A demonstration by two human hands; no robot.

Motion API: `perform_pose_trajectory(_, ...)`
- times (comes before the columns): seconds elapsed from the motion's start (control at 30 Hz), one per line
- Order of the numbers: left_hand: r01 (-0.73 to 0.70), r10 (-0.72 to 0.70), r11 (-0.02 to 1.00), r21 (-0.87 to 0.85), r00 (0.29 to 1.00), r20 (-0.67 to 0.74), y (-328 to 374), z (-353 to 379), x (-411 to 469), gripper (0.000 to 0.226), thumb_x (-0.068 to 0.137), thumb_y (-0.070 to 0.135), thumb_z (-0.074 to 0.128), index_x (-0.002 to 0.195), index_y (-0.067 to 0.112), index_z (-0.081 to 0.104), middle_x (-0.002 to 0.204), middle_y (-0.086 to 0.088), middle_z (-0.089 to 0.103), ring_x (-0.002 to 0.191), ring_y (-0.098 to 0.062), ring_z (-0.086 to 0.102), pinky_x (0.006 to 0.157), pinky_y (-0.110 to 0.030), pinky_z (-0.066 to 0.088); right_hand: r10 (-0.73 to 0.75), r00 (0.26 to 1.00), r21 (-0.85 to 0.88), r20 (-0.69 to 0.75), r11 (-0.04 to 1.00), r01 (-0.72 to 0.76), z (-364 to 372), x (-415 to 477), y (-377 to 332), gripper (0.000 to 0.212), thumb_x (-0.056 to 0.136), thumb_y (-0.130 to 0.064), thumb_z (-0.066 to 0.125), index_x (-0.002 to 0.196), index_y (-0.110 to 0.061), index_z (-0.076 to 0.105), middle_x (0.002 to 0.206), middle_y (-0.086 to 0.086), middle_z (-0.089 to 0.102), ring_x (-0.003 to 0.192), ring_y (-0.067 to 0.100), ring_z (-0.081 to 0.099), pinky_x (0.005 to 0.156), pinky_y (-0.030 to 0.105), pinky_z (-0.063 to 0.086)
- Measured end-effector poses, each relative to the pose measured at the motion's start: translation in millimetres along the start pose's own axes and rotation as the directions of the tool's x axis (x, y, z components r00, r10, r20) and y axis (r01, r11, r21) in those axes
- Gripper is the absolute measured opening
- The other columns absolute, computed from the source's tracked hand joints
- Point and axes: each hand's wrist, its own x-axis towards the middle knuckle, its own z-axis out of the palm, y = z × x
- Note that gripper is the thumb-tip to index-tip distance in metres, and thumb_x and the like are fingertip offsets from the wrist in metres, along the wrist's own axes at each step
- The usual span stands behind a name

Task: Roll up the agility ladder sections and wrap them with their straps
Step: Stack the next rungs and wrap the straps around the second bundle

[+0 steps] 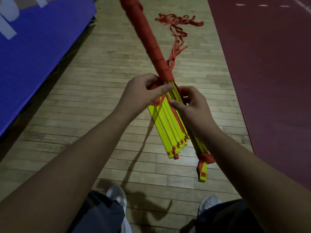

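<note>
Both hands are working at the middle of the ladder bundle [170,118], which I am holding tilted above the wooden floor [94,101], far end up and away from me.

- Bundle: flat yellow rungs stacked lengthwise. The far half of the bundle is sitting inside a tight red strap wrapping [151,39]. The near half is showing bare yellow, with small red strap tabs at the rung ends.
- Left hand [143,93]: gripping the bundle just below the wrapped part, fingers curled round its left side, thumb lying across the front. A red strap loop [157,102] is poking out under the palm, against the bundle's left edge.
- Right hand [190,105]: fingers curled round the bundle's right side, thumb pressing on the yellow faces just below the left thumb.
- A second red band [206,157] is circling a few rungs near the bundle's near end, on its right side.
- Loose strap [178,22]: trailing from the bundle's right side at the wrap's lower edge and lying tangled on the floor beyond it.
- Left of the bundle: a blue pad [33,39] bearing large white letters, cut off by the frame, so I am not reading them.
- Right of the bundle: dark red flooring [269,64].
- My shoes [117,194] are standing below the bundle's near end.
</note>
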Motion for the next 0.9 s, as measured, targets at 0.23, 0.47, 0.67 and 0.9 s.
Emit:
perform_pose_trajectory(0.23,0.116,-0.152,0.979,-0.165,0.963,-0.223,-6.8,17.8,-8.5,0.018,0.083,0.031,0.081,0.087,0.015,0.075,0.055,0.011,0.065,0.051,-0.003,0.057,0.055,-0.023,0.046,-0.081,0.995,-0.248,0.061,0.964,0.094,7.1,-3.2,1.8,0.047,0.087,-0.023,0.079,0.119,-0.026,0.044,0.116,-0.008,0.056,0.102,0.005,0.059,0.076,0.012,0.049)
perform_pose_trajectory(0.47,0.107,-0.109,0.874,-0.474,0.994,0.023,-8.7,-8.5,2.0,0.008,0.094,0.007,0.064,0.099,0.003,0.069,0.081,-0.003,0.073,0.07,-0.015,0.065,0.071,-0.026,0.052,0.092,0.943,0.183,0.321,0.971,-0.157,-18.2,3.1,-4.7,0.044,0.106,-0.033,0.049,0.108,0.007,0.068,0.092,0.016,0.064,0.084,0.029,0.059,0.079,0.043,0.047)
perform_pose_trajectory(0.67,0.101,-0.029,0.797,-0.595,0.991,0.128,-5.8,-10.4,2.2,0.014,0.096,0.012,0.056,0.103,0.002,0.063,0.081,-0.004,0.065,0.071,-0.017,0.054,0.066,-0.022,0.047,0.03,0.843,0.352,0.537,0.9,-0.257,-12.8,-2.4,-9.3,0.046,0.109,-0.035,0.035,0.119,-0.008,0.071,0.105,0.022,0.071,0.093,0.03,0.07,0.087,0.038,0.053)
perform_pose_trajectory(0.9,0.122,-0.036,0.774,-0.622,0.988,0.148,-5.5,-9.9,0.8,0.013,0.099,0.011,0.053,0.103,0.001,0.06,0.082,-0.005,0.064,0.07,-0.015,0.055,0.068,-0.024,0.045,0.037,0.897,0.396,0.441,0.889,-0.231,-9.8,-6.1,-13.2,0.044,0.098,-0.045,0.046,0.112,-0.013,0.073,0.097,0.025,0.07,0.078,0.042,0.067,0.072,0.047,0.056)
